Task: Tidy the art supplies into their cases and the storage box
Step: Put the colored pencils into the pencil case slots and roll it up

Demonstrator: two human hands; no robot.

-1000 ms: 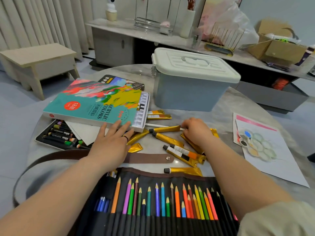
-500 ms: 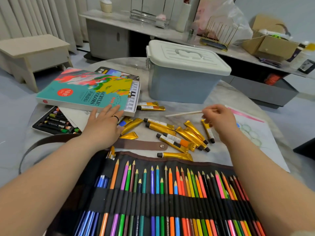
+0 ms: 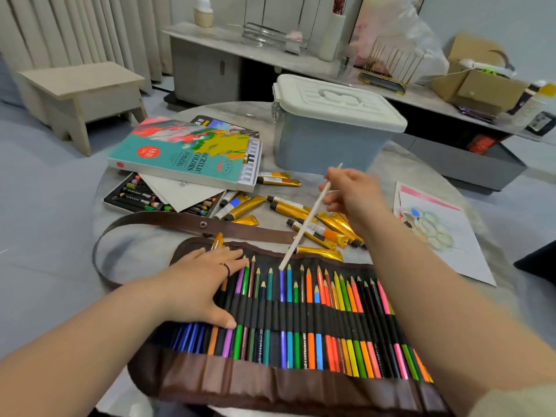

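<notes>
A brown roll-up pencil case [image 3: 270, 383] lies unrolled at the table's near edge, filled with several coloured pencils [image 3: 319, 320]. My left hand [image 3: 201, 284] rests flat on its left part, fingers straight. My right hand [image 3: 352, 194] pinches a white pencil [image 3: 307, 224] above the case, its lower tip close to the blue pencils' points. Several gold paint tubes [image 3: 288, 206] lie scattered behind the case. The acrylic colours box [image 3: 186, 155] lies on an open tray of oil pastels [image 3: 132, 197]. The grey storage box [image 3: 331, 127] with a white lid stands shut at the back.
A brown strap [image 3: 168, 221] curls from the case across the table. A sheet of paper with a paint palette [image 3: 433, 227] lies at the right. A wooden stool [image 3: 81, 94] and a cluttered low cabinet [image 3: 361, 73] stand beyond the round table [image 3: 126, 254].
My right hand lifted the white pencil off the table and swung its tip down toward the case. My left hand moved from beside the acrylic box onto the case's left part.
</notes>
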